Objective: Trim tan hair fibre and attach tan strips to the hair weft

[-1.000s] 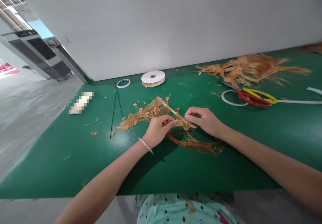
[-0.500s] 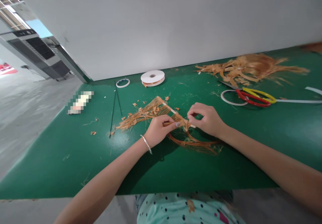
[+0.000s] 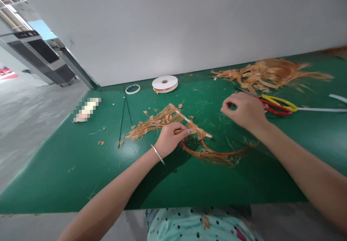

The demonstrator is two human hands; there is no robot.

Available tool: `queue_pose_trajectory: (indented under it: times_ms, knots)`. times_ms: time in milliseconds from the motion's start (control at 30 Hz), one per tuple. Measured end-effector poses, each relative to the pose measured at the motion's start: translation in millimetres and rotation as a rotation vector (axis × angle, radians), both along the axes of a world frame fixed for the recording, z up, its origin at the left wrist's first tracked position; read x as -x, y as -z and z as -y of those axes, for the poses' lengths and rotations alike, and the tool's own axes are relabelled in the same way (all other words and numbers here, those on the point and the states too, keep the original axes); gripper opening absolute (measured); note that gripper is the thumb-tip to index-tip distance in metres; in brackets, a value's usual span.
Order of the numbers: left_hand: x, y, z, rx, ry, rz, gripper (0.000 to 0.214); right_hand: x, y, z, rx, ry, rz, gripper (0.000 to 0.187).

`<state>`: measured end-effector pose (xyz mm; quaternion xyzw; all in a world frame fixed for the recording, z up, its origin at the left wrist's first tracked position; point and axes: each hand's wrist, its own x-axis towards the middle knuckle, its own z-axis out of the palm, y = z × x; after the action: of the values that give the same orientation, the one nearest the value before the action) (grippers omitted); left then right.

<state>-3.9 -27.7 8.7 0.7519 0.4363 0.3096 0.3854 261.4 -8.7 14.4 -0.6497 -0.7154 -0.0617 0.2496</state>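
You are wearing a thin silver bangle [image 3: 157, 153] at the wrist of your left hand [image 3: 170, 140]; its thumbnail [image 3: 189, 130] is showing a pale greyish polish; your right hand [image 3: 244, 111] and both forearms are showing bare; you are wearing a pale mint top [image 3: 189, 228] dotted with small dark spots; an orange fleck and a pink-red patch are showing on it.

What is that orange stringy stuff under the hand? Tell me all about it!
The orange strands are a flat bundle of thin, straw-like fibres lying on the green table. One end fans out to the left, with small snipped bits around it. A pale strip crosses the middle, and long strands curl in a loop to the right. The left hand pinches the bundle near the strip. The right hand is apart from it.
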Motion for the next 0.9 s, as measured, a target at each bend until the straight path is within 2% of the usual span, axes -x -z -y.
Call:
queue_pose_trajectory:
  times_ms: [100, 167, 233, 300, 433, 700, 900]
  knots:
    - [0, -0.3, 0, 0.032, -0.012, 0.044, 0.031, -45, -2.4, -12, 0.092, 0.285, 0.058, 0.022]
    - [-1, 0.2, 0, 0.049, -0.02, 0.078, 0.029, -72, 0.6, -18, 0.314, 0.529, 0.093, 0.036]
    - [-2, 0.6, 0, 0.049, -0.03, 0.101, 0.026, -90, 5.0, -22, 0.501, 0.632, 0.108, 0.042]
    - [-2, 1.0, 0, 0.043, -0.039, 0.107, 0.024, -100, 7.8, -26, 0.578, 0.603, 0.117, 0.041]
    - [-1, 1.6, -1, 0.037, -0.041, 0.109, 0.024, -107, 5.5, -29, 0.63, 0.56, 0.085, 0.035]
    - [1, 4.0, -2, 0.026, -0.034, 0.106, 0.024, -111, 1.1, -26, 0.607, 0.528, 0.049, 0.031]
    - [0, 7.1, -3, 0.048, -0.023, 0.126, 0.026, -108, 5.8, -27, 0.598, 0.529, 0.046, 0.038]
